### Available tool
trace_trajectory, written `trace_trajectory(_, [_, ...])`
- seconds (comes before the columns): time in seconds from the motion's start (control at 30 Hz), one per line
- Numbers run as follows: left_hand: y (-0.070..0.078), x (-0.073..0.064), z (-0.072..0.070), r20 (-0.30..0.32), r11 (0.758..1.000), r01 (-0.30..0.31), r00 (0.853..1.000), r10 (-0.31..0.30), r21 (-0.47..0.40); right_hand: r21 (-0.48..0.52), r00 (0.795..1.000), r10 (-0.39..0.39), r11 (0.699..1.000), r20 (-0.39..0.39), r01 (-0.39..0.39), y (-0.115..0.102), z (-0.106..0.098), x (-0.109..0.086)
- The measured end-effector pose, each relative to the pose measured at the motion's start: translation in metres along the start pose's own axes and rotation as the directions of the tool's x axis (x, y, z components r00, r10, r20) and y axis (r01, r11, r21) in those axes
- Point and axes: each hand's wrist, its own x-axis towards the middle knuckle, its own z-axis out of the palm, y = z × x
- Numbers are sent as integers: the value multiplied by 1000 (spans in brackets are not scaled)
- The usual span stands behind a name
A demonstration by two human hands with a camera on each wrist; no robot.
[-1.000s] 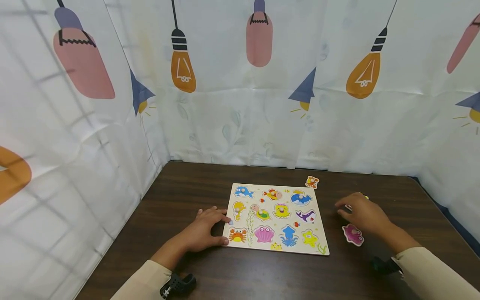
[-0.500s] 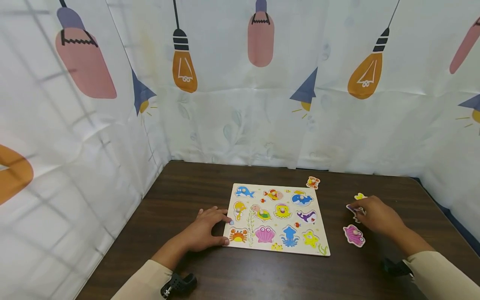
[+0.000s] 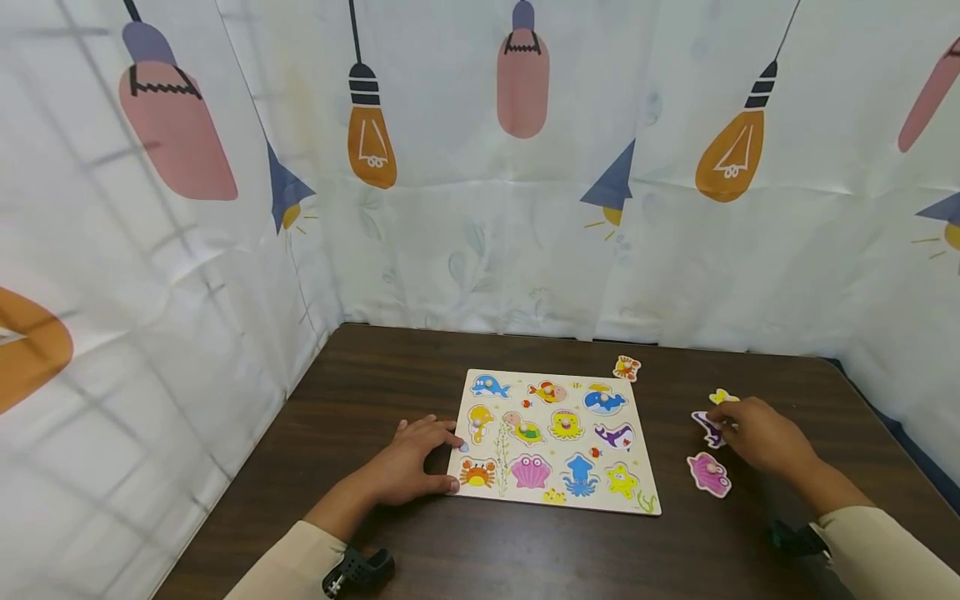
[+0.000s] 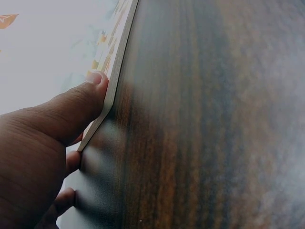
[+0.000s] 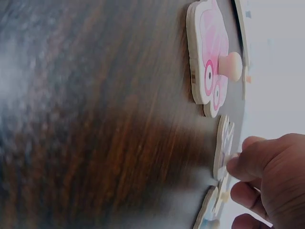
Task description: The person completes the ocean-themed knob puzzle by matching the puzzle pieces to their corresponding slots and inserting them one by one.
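My left hand point(image 3: 416, 458) rests at the left edge of a wooden peg puzzle board point(image 3: 517, 493) printed with sea animals. Its thumb point(image 4: 97, 78) presses on the board's rim near the corner, the other fingers spread along the side. To the right of the board, my right hand point(image 3: 768, 437) pinches the small knob of a purple whale puzzle piece point(image 3: 705, 427) lying on the table. Part of that piece is covered by the fingers. Closer to me lies a pink shell piece point(image 5: 212, 47) with a round wooden knob.
A yellow piece point(image 3: 722, 396) lies just beyond the right hand, partly hidden by it. An orange crab piece point(image 3: 627, 367) sits by the board's far right corner. The dark wooden table point(image 3: 420, 567) ends at a printed curtain point(image 3: 480, 250) behind and at the left.
My right hand has moved right and slightly towards me, onto the purple whale piece, uncovering part of it and the yellow piece. The left hand stays on the board's edge.
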Motion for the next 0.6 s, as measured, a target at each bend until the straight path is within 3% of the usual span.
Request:
trace_trajectory(0.37, [-2, 2, 1, -6, 1000, -5, 1000, 5, 16, 39, 999, -37, 999, -9, 38, -16, 7, 6])
trace_trajectory(0.6, [-4, 2, 2, -6, 1000, -2, 1000, 3, 19, 64, 1000, -15, 998, 22, 13, -28, 9, 7])
